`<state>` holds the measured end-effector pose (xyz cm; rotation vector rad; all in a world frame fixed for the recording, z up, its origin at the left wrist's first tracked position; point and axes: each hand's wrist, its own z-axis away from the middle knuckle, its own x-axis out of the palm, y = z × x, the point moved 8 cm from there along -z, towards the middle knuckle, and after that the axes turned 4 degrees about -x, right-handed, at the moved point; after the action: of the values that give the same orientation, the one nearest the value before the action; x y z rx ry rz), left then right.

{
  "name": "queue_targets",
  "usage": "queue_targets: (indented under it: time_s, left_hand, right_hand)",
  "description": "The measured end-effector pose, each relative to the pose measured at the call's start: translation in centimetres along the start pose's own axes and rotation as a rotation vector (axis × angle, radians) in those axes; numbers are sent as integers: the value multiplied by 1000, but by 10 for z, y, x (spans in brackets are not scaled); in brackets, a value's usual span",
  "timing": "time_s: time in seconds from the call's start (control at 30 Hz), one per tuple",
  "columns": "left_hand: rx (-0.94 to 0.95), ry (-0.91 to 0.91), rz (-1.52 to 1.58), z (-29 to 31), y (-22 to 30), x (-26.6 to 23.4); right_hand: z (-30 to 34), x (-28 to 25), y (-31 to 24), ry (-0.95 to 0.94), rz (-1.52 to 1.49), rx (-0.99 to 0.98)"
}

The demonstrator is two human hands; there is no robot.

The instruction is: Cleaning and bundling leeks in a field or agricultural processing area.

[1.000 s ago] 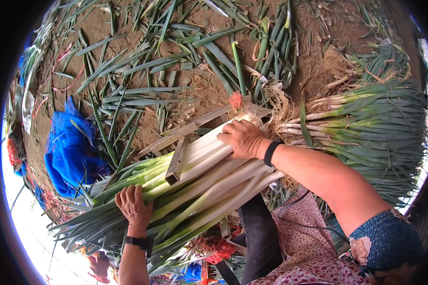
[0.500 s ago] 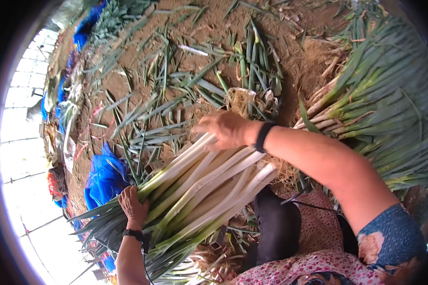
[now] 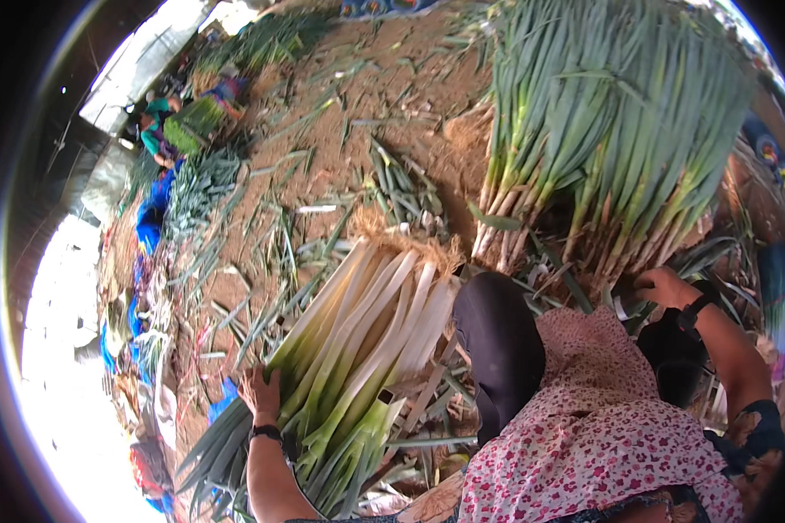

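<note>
A bundle of leeks (image 3: 366,318) lies across my left side, white stalks and tan roots pointing away, green leaves toward me. My left hand (image 3: 260,397) rests against the bundle's left edge where the stalks turn green, its fingers apart. My right hand (image 3: 667,288) is out to the right, beside the root ends of a large pile of leeks (image 3: 619,139). Its fingers are slightly bent and apart, and nothing shows in them. Dark bands circle both wrists.
Cut leaves and trimmings (image 3: 305,227) litter the brown soil. My dark-covered knee (image 3: 497,349) stands between the bundle and the pile. Blue sheeting (image 3: 153,209) runs along the left. Far left, a person in green sleeves (image 3: 154,131) is beside more green leeks.
My right hand has left the root end of the bundle and swung right to the large pile. My left hand stays at the bundle's edge. The view has shifted right.
</note>
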<state>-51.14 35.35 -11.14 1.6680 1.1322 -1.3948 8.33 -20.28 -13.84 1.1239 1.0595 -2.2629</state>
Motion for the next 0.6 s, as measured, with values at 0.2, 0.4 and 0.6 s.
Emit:
queue_targets:
  time_s: [0.2,0.4,0.6]
  left_hand:
    - [-24,-127,6,-5,9,3]
    - [-57,-212,-34,-5,7,9]
    - [133,64,210,-13,60,-73]
  right_hand:
    - [22,16,7,85,-125,10]
    - [17,88,-49,-104,31,-168]
    - [25,138,-100,-282,-337,-201]
